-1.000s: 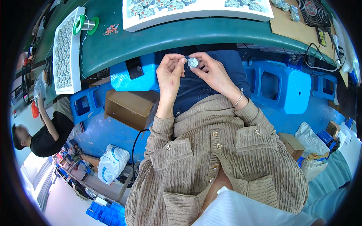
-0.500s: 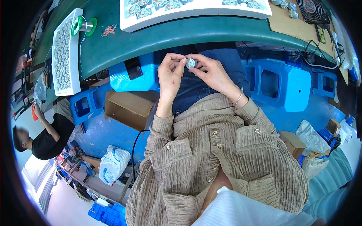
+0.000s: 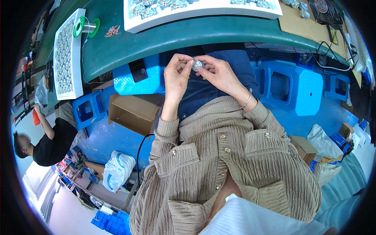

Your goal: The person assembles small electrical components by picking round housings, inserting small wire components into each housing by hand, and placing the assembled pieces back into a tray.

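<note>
Above my lap, just short of the green table's edge, I hold a small round silvery-white part (image 3: pixel 197 65) between both hands. My left hand (image 3: pixel 177 76) pinches it from the left with thumb and forefinger. From the right, my right hand (image 3: pixel 221 75) closes on the same part, its thumb over the near side. What kind of part it is cannot be made out, and the fingertips cover some of it. A white foam tray (image 3: pixel 203 17) on the table ahead holds several similar round parts with red bits.
On the green table (image 3: pixel 113 51) stand a solder wire spool (image 3: pixel 88 27), a pile of small red-orange pieces (image 3: pixel 113 31), another filled white tray (image 3: pixel 74 84) and a black fan (image 3: pixel 324 11). Blue stools (image 3: pixel 299 92) and a cardboard box (image 3: pixel 133 111) are below. A co-worker (image 3: pixel 55 143) sits at left.
My right thumb has moved up onto the near side of the round part; both hands stay in nearly the same place. The co-worker's raised arm has shifted slightly.
</note>
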A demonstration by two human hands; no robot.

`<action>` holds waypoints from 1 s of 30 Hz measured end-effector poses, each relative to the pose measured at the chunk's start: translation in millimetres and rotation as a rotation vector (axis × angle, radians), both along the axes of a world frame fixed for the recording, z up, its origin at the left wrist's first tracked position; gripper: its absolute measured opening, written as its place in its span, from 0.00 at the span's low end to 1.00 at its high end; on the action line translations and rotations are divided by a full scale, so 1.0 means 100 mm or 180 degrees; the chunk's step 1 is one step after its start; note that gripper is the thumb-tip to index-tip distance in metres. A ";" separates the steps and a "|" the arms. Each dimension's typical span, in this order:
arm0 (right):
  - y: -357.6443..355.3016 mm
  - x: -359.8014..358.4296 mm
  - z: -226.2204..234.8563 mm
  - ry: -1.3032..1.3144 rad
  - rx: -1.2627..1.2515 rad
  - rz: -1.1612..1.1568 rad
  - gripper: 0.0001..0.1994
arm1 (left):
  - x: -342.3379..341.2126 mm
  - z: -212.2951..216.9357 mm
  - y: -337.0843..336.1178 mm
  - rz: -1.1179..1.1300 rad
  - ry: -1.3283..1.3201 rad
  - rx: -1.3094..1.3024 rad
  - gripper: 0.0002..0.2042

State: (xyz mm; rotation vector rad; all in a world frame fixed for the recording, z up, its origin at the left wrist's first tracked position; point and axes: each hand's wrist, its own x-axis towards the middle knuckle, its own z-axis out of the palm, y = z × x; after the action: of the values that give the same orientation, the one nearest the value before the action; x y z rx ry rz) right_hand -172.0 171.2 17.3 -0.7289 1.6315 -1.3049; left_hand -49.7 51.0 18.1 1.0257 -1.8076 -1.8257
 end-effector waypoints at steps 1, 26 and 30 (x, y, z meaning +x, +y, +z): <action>0.00 0.00 -0.01 -0.0093 -0.0021 -0.0038 0.15 | 0.00 0.00 0.01 -0.0015 -0.0032 -0.0077 0.04; -0.05 -0.02 -0.05 0.0520 0.0210 -0.0398 0.10 | -0.06 -0.04 0.06 0.0092 -0.0349 0.0466 0.03; -0.05 -0.01 -0.05 0.0590 0.0225 -0.0394 0.11 | -0.06 -0.06 0.06 0.0111 -0.0300 0.0514 0.03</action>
State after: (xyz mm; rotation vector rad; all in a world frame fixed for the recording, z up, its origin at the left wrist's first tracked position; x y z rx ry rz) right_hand -172.9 166.5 12.4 -0.7336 1.8879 -1.2901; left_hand -55.7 56.7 12.4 1.2131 -1.7048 -1.9583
